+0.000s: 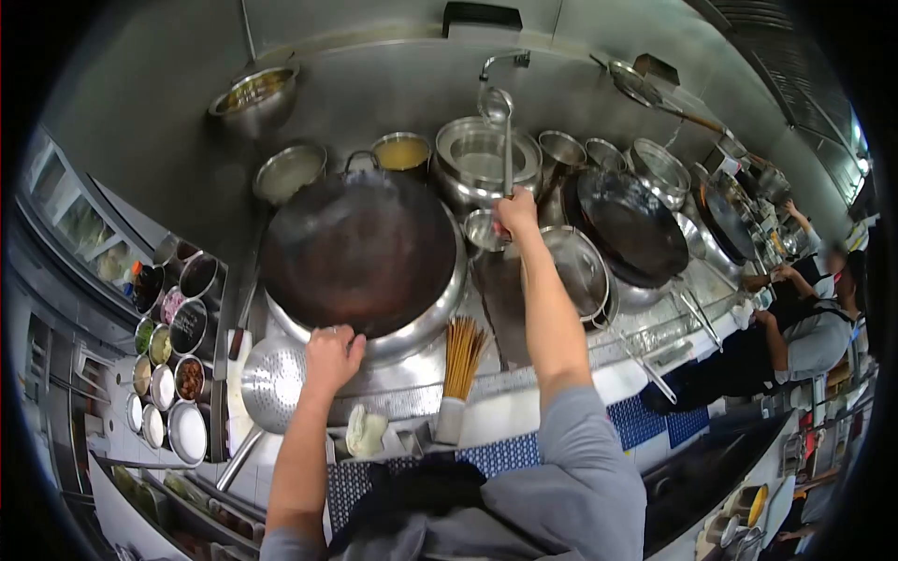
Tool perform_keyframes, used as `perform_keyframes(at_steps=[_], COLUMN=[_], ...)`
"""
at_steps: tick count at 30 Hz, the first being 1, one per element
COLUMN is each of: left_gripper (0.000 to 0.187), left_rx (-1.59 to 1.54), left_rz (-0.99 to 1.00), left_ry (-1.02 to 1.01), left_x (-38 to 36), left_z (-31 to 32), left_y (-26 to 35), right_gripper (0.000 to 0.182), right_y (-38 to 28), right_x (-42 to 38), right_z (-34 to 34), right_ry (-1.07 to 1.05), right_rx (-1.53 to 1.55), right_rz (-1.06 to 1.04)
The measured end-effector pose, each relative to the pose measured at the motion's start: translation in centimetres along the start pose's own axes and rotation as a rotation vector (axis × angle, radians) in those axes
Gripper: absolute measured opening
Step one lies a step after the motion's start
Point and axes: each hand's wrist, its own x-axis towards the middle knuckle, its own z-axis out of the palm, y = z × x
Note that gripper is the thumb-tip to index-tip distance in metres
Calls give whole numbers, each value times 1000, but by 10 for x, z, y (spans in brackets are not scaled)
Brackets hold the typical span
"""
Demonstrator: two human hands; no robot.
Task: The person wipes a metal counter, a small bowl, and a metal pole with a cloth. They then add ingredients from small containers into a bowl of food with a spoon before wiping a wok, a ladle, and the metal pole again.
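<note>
A large dark wok (360, 252) rests on the steel burner ring, with a faint haze over it. My left hand (332, 357) is at its near rim, fingers bent against the edge; whether it grips the rim is hard to tell. My right hand (516, 213) is closed around the handle of a ladle (509, 159), whose bowl is raised under the wall faucet (505, 58). Below that bowl stands a wide steel pot (479, 154) of liquid. A small steel bowl (482, 230) lies just left of my right hand.
A perforated skimmer (273, 385) lies left of my left hand. A bamboo brush (462, 360) stands at the front edge. Ingredient containers (190, 327) are at the left. More woks (631, 224) and co-workers (812, 327) are at the right.
</note>
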Motion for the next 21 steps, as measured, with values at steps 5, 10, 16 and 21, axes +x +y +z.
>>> perform_keyframes(at_steps=[5, 10, 16, 21], left_gripper=[26, 29, 31, 33], left_rx=[-16, -81, -148, -103], left_rz=[-9, 35, 56, 34], left_ry=[-46, -45, -139, -227], left_x=[1, -2, -1, 3], left_z=[-5, 0, -1, -6], left_y=[1, -10, -30, -27], right_gripper=[25, 47, 62, 59], right_y=[35, 53, 115, 127], right_x=[-90, -264, -451, -518], right_z=[-49, -62, -36, -27], right_ry=[42, -46, -54, 12], right_rx=[-296, -22, 10, -288], right_rz=[-122, -108, 92, 45])
